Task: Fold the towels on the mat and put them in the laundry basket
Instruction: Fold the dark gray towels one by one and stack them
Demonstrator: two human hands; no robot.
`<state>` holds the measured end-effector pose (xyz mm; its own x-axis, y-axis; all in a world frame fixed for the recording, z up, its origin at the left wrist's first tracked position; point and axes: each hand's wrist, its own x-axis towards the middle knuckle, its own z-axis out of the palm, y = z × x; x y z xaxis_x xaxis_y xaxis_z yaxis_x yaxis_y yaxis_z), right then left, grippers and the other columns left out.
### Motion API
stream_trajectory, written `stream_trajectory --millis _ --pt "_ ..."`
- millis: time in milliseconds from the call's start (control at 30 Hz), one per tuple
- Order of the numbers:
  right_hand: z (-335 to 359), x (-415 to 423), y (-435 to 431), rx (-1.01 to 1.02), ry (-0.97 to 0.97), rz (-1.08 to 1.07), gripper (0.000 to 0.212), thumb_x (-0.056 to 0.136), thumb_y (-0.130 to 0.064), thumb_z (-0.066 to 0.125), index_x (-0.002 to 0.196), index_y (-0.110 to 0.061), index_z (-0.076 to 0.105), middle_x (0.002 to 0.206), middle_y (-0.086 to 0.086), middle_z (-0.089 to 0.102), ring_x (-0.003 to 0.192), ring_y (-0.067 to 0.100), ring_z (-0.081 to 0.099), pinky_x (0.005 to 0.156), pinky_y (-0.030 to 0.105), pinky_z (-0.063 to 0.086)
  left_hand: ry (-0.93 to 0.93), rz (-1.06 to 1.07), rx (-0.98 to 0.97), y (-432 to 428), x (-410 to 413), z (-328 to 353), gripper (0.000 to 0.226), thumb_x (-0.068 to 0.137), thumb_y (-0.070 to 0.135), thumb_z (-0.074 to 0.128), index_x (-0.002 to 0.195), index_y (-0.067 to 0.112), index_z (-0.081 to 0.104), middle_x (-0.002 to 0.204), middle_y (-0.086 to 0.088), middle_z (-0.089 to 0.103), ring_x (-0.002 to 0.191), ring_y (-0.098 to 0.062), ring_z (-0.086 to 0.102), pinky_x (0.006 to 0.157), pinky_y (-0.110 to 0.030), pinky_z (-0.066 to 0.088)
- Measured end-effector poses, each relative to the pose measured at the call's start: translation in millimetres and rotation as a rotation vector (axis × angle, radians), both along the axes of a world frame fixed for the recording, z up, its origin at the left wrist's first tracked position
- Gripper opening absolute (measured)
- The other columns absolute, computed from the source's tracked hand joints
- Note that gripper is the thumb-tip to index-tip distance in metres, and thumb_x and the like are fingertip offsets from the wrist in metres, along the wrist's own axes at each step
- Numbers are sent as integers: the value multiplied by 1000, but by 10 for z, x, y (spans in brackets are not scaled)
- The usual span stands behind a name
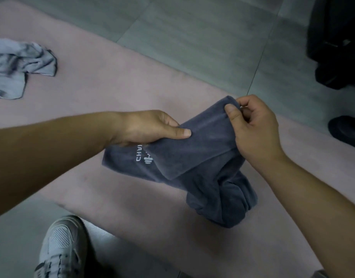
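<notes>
A dark blue towel [204,157] with white embroidered letters hangs between my hands above the pink mat [116,93]. Its lower part lies bunched on the mat. My left hand [150,127] grips the towel's upper edge on the left, thumb on top. At the towel's top right corner, my right hand [255,125] pinches the cloth between thumb and fingers. A crumpled light grey towel [18,65] lies on the mat at the far left. No laundry basket is in view.
Grey floor tiles [192,37] surround the mat. A black object [337,41] stands at the top right, with a dark round base [347,127] below it. A white sneaker [62,247] sits at the bottom left, beside the mat's near edge.
</notes>
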<state>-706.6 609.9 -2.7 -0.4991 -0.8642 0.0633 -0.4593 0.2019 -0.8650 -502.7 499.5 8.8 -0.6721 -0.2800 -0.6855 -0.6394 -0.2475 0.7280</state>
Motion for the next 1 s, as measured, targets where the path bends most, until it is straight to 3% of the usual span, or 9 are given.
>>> stream_trajectory --millis 233,300,367,433,533,667,800,900,1000 --pt "202 188 -181 -101 67 57 20 97 -28 61 79 -31 52 63 -16 54 59 -2 49 57 11 38 -27 -23 -84 62 396 69 51 86 55 56 103 11 77 104 -7 77 103 -25 72 102 -49 51" --pt "235 230 -235 -100 64 84 21 97 -28 62 78 -32 53 60 -22 55 58 -3 51 57 10 38 52 46 -80 130 549 2 50 86 55 60 96 10 79 102 -7 77 101 -21 72 99 -40 52" --pt "231 245 -287 -86 47 112 22 96 -28 64 76 -29 55 58 -21 56 56 -3 50 56 11 38 201 178 -55 196 661 -100 37 90 46 68 88 11 79 99 -10 77 95 -19 72 91 -32 52" --pt "218 235 -358 -79 13 125 24 95 -30 65 74 -27 54 56 -18 54 54 -1 47 55 15 38 291 234 -37 227 743 -250 27 91 30 67 98 6 77 105 -17 74 101 -27 71 93 -37 55" --pt "221 202 -483 -91 -10 115 24 94 -33 64 74 -26 54 61 -8 54 58 5 46 55 25 40 188 118 -108 270 812 -475 34 88 28 71 107 -1 72 106 -17 74 104 -28 70 98 -43 54" --pt "257 192 -689 -153 -79 99 23 95 -30 64 75 -26 53 60 -8 55 58 7 47 55 29 40 49 3 -130 353 928 -738 24 82 32 81 97 14 74 96 -1 77 98 -14 70 89 -29 55" --pt "214 191 -942 11 -104 162 28 89 -31 72 68 -23 56 61 -6 55 63 10 48 58 25 42 50 98 7 346 1225 -836 38 84 27 79 119 17 69 115 6 74 111 -10 66 97 -27 49" --pt "90 150 -1137 243 -171 251 28 88 -27 74 68 -16 59 61 -3 55 58 9 47 55 23 39 116 204 61 294 1541 -943 29 85 11 77 112 5 71 109 -6 75 103 -16 69 90 -26 52" --pt "-62 191 -1319 381 -129 290 20 92 -19 69 76 -7 64 71 6 59 63 13 51 62 28 39 83 284 116 285 1868 -1129 30 80 8 80 108 -1 73 110 -16 74 105 -24 69 92 -30 54"
